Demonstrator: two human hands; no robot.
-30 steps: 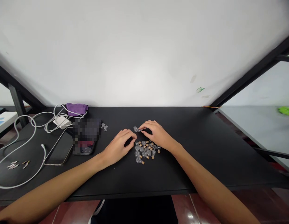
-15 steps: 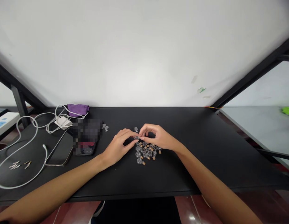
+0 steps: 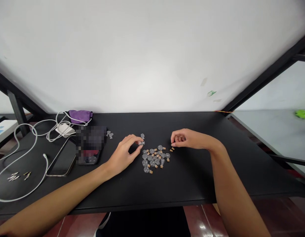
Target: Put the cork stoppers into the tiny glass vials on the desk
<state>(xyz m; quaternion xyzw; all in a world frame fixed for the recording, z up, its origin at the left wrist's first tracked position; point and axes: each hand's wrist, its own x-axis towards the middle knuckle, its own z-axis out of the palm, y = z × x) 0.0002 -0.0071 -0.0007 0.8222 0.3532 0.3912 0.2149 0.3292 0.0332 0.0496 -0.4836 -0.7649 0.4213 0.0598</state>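
Observation:
My left hand (image 3: 128, 149) pinches a tiny clear glass bottle (image 3: 142, 143) between thumb and fingertips; no cork shows in its mouth. Just behind it, another small uncorked bottle (image 3: 142, 135) stands or lies on the black tabletop. To the right of these, my right hand (image 3: 183, 138) is curled, thumb close to the index finger; whether anything is between them is hidden. Loose corks (image 3: 172, 149) lie right below its fingertips. Between the hands and nearer to me, several corked glass bottles (image 3: 152, 163) lie in a cluster, some round and some flared.
More small glass pieces (image 3: 109, 134) lie left of my left hand. Farther left are two phones, one a black-framed phone (image 3: 61, 158), a white cable (image 3: 26, 199), a white charger (image 3: 65, 129), a purple pouch (image 3: 80, 116) and small metal pieces (image 3: 13, 176).
My right hand has moved away from the bottle in my left hand, rightward to the loose corks, uncovering the bottle cluster. My left hand keeps its pinch on the glass bottle.

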